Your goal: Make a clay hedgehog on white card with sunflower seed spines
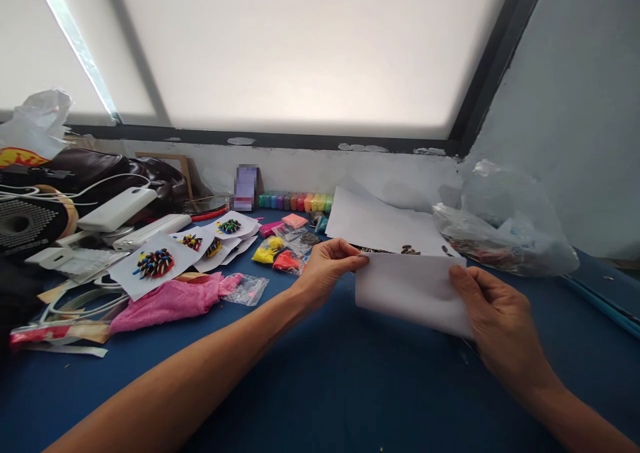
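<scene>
A sheet of white paper (pixel 410 289) is held up by both of my hands above the blue table. My left hand (pixel 327 266) pinches its upper left corner between thumb and fingers. At the right edge, my right hand (pixel 500 316) grips it with the thumb in front and the fingers behind. More white paper (pixel 385 219) lies just beyond, with dark seeds (pixel 411 249) on it, partly hidden by the near sheet. Whether the two are one folded sheet I cannot tell.
Left on the blue table (pixel 300 373) are paper pieces with colourful seed-covered shapes (pixel 155 264), a pink cloth (pixel 170 303), and bagged yellow clay (pixel 269 249). Coloured tubs (pixel 295 202) and a phone (pixel 246 187) stand by the wall. A clear plastic bag (pixel 510 223) sits right.
</scene>
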`<state>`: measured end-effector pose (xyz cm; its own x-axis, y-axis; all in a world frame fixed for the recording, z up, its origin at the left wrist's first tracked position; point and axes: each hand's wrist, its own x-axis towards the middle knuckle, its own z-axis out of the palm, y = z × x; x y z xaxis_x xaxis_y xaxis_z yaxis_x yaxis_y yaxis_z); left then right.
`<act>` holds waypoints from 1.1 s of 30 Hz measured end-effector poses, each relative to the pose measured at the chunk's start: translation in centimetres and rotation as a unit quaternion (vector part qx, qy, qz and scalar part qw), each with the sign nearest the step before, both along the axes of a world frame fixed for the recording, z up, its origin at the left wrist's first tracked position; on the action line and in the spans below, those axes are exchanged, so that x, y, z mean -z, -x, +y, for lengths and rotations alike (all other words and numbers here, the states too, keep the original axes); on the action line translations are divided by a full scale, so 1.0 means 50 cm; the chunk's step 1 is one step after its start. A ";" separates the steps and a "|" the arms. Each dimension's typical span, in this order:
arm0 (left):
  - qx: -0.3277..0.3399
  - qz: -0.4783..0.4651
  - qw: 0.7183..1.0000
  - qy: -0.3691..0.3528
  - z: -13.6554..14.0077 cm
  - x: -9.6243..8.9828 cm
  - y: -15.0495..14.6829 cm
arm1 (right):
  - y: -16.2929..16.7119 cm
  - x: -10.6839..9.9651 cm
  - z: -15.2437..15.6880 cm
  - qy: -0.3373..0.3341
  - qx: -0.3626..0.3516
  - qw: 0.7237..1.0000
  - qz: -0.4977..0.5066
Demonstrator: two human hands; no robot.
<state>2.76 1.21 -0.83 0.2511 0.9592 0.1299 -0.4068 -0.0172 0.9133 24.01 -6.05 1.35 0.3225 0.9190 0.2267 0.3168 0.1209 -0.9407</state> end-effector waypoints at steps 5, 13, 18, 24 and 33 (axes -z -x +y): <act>0.001 0.002 1.000 -0.004 0.001 -0.001 0.001 | -0.002 -0.001 -0.003 0.002 -0.005 1.000 -0.001; 0.001 0.005 1.000 -0.005 0.001 0.000 0.002 | 0.000 -0.006 -0.005 0.005 -0.019 1.000 0.019; -0.001 0.016 1.000 -0.011 0.002 -0.003 0.004 | 0.007 -0.012 -0.001 -0.009 -0.001 1.000 0.000; -0.005 0.035 0.999 -0.009 -0.002 -0.011 0.006 | -0.004 -0.006 0.001 -0.044 -0.015 0.996 -0.081; -0.012 0.048 0.999 -0.018 0.000 -0.015 0.009 | -0.012 -0.004 0.005 -0.044 -0.038 0.985 -0.160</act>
<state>2.29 1.22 -0.10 0.2402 0.9604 0.1412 -0.3159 -0.0602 0.9469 24.61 -5.79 1.55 0.1527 0.9099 0.3857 0.5822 0.2325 -0.7791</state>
